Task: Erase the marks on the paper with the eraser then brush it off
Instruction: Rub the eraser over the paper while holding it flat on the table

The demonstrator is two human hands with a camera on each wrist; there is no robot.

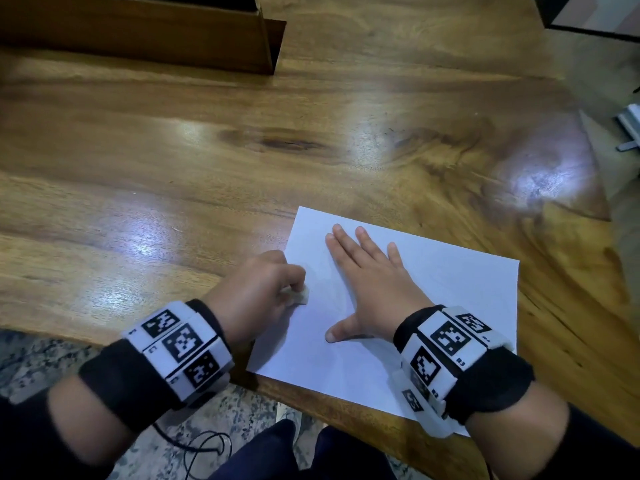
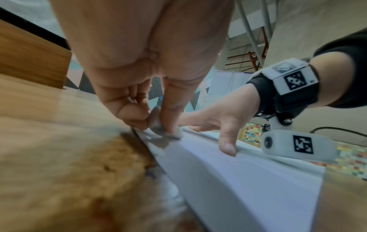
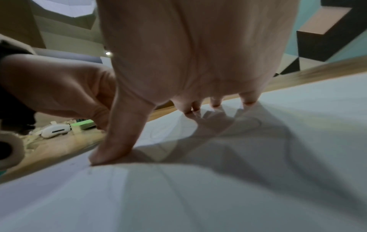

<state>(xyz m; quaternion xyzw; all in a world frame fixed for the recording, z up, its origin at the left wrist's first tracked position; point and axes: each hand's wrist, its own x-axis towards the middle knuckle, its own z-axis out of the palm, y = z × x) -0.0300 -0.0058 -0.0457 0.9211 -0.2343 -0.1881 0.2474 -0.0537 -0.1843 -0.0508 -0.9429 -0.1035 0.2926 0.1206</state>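
Wrists first, as they are nearest to us: both carry black bands w/ white blocks printed in black-and-white square codes; the one on the right wrist (image 1: 450, 355) sits over the near edge of the paper (image 1: 450, 289).

We see the paper lying flat on the wooden table (image 1: 173, 168), near its front edge and toward the right side, turned at a slight angle. Its near left corner reaches just to the table edge. No clear marks are readable on it for us; only faint lines close to the thumb in the right wrist view.

Our right hand (image 1: 374, 282) lies palm down on the sheet, approx. in its middle, fingers straight and spread, thumb out to the left. It presses flat and grips nothing.

Our left hand (image 1: 256, 289) is at the left border of the paper. Its thumb and fingers are curled and pinch the eraser (image 1: 300, 296), a small whitish piece. In the left wrist view the eraser (image 2: 168, 131) touches the sheet right at that border.

Further away the table top shows only bright light reflections and a dark knot in the grain. At the far left corner stands a wooden box (image 1: 138, 32); we cannot tell its content, the inside is dark and cut by the frame.
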